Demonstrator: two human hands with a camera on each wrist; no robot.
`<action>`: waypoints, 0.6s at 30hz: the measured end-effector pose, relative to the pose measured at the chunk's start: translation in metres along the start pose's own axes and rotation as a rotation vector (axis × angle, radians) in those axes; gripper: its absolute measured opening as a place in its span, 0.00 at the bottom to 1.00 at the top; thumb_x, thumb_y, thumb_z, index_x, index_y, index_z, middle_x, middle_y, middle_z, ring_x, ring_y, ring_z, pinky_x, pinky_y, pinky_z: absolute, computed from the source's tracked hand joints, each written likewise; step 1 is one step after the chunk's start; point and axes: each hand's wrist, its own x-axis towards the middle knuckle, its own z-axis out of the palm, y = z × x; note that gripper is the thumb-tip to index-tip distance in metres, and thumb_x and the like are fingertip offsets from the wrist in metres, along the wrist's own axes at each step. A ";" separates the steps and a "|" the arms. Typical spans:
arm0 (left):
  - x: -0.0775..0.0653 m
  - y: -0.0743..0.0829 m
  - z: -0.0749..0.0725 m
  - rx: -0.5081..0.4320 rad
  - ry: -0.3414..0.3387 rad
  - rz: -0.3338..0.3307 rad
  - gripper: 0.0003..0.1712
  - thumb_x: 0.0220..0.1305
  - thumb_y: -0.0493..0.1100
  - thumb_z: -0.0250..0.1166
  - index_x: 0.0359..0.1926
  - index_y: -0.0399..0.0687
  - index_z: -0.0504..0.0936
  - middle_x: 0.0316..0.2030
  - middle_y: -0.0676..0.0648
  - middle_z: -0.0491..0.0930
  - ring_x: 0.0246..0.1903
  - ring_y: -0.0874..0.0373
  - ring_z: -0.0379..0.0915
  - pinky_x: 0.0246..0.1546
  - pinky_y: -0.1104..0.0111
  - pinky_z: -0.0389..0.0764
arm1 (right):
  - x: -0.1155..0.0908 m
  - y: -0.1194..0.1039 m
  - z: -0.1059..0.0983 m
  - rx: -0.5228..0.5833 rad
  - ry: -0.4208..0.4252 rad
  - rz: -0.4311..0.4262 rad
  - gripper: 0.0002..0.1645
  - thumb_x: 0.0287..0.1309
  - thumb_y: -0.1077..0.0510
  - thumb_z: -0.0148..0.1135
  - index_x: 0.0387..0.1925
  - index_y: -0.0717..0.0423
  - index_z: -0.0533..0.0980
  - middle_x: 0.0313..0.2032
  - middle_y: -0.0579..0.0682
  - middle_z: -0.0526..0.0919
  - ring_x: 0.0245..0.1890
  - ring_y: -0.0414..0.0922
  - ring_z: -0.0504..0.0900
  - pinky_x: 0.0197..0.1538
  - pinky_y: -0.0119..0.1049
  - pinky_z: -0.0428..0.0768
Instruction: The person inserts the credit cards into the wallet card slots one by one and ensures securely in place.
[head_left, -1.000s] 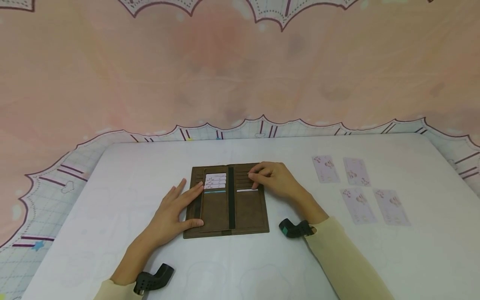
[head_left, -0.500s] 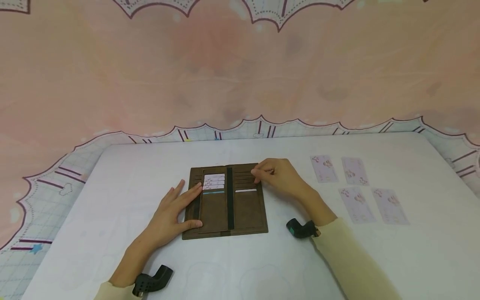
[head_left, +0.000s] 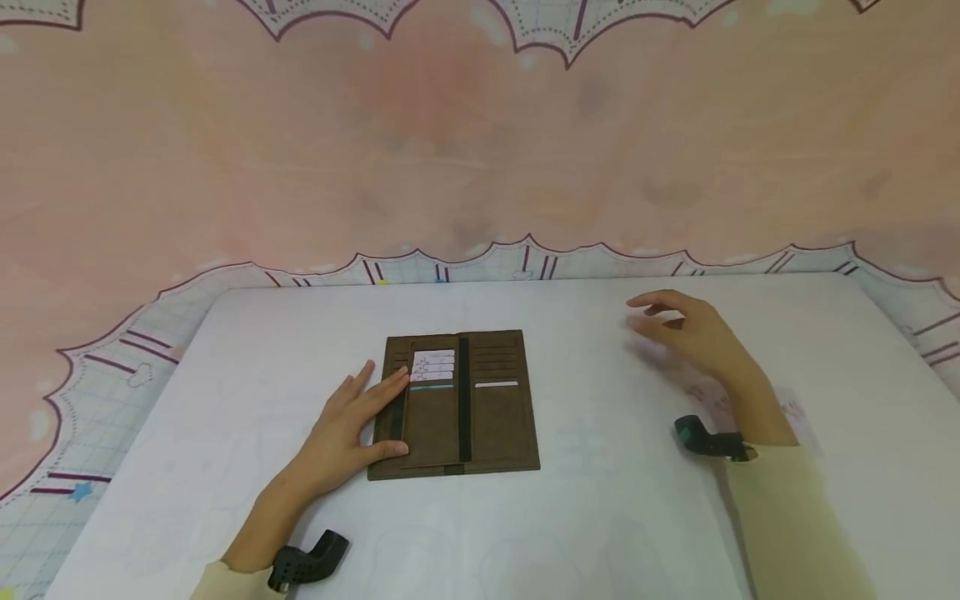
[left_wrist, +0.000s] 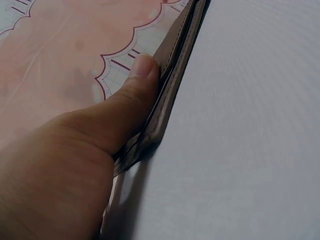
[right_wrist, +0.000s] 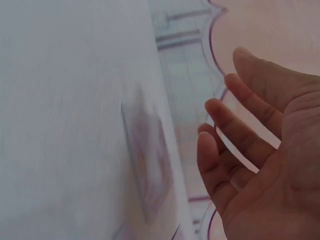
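Observation:
An opened brown wallet (head_left: 504,429) lies on the white table. Several pale patterned cards (head_left: 432,367) show in its left panel's slots, above a blue-edged one. A white card edge (head_left: 497,384) peeks from a right-panel slot, below several slots showing no card. My left hand (head_left: 337,433) rests with spread fingers on the wallet's left side; in the left wrist view its thumb (left_wrist: 135,95) lies over the wallet's edge. Away to the right, my right hand (head_left: 693,333) hovers over loose pink-patterned cards, holding nothing, fingers loosely bent. A blurred card (right_wrist: 150,165) lies near it in the right wrist view.
The right hand and forearm partly hide the loose cards, leaving parts of one card (head_left: 703,395) and another card (head_left: 797,410) visible. The white table (head_left: 570,533) meets a pink cloth backdrop (head_left: 450,167) at its far edge. Each wrist wears a black camera (head_left: 311,560).
My right hand has left the wallet's upper right slots and moved right, over the loose cards. The left hand stays on the wallet.

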 end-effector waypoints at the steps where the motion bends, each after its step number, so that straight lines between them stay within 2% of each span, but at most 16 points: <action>1: 0.000 0.000 0.000 0.004 -0.003 -0.001 0.52 0.47 0.56 0.74 0.72 0.56 0.61 0.70 0.50 0.60 0.72 0.44 0.35 0.69 0.46 0.37 | -0.003 0.006 -0.003 -0.007 -0.008 0.013 0.26 0.61 0.44 0.62 0.58 0.50 0.74 0.55 0.52 0.75 0.53 0.52 0.74 0.56 0.52 0.73; 4: -0.002 -0.002 0.000 0.007 -0.003 -0.003 0.52 0.47 0.57 0.74 0.72 0.57 0.60 0.70 0.50 0.60 0.72 0.44 0.35 0.69 0.46 0.37 | -0.006 0.021 -0.008 -0.029 -0.030 0.033 0.29 0.60 0.44 0.64 0.60 0.50 0.72 0.57 0.54 0.72 0.53 0.55 0.73 0.55 0.54 0.71; 9: -0.003 -0.003 -0.001 0.009 0.018 0.006 0.52 0.47 0.56 0.74 0.72 0.56 0.60 0.69 0.49 0.61 0.72 0.44 0.35 0.69 0.47 0.37 | -0.004 0.027 -0.011 -0.074 -0.070 0.047 0.34 0.56 0.42 0.66 0.63 0.47 0.70 0.60 0.52 0.68 0.52 0.54 0.67 0.55 0.52 0.67; 18: 0.001 -0.003 0.002 0.018 -0.008 0.006 0.52 0.48 0.58 0.73 0.72 0.55 0.60 0.70 0.50 0.60 0.73 0.44 0.34 0.69 0.47 0.36 | -0.010 0.029 -0.008 -0.109 -0.125 0.192 0.49 0.50 0.35 0.68 0.70 0.42 0.60 0.62 0.57 0.62 0.57 0.57 0.61 0.58 0.58 0.66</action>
